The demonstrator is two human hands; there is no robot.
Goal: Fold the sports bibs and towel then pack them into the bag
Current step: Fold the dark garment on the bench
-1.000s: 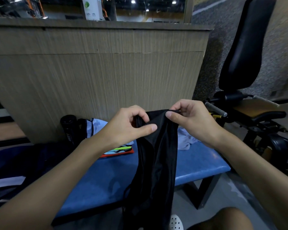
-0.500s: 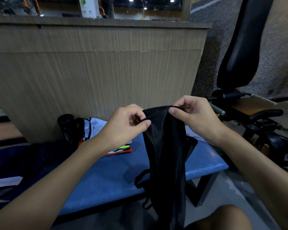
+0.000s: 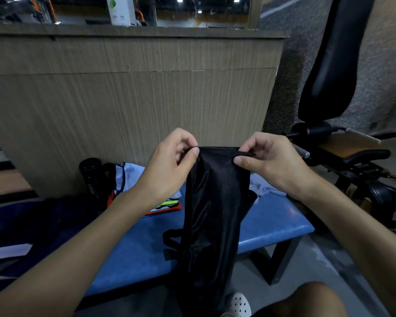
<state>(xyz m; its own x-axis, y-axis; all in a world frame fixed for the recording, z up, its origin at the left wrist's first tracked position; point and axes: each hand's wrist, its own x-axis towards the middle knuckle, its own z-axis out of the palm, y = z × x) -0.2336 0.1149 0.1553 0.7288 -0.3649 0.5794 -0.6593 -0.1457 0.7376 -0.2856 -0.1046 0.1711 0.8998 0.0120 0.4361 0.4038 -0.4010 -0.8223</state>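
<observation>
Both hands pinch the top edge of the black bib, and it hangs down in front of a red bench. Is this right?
Not quite: the head view shows that the bench is blue, not red. The left hand and right hand do pinch the top edge of the black bib, and it hangs down in front of the bench.

Gym: weight machine (image 3: 343, 156), blue padded bench (image 3: 272, 223).

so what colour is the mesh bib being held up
Black all over. The bib shows best in the head view.
</observation>
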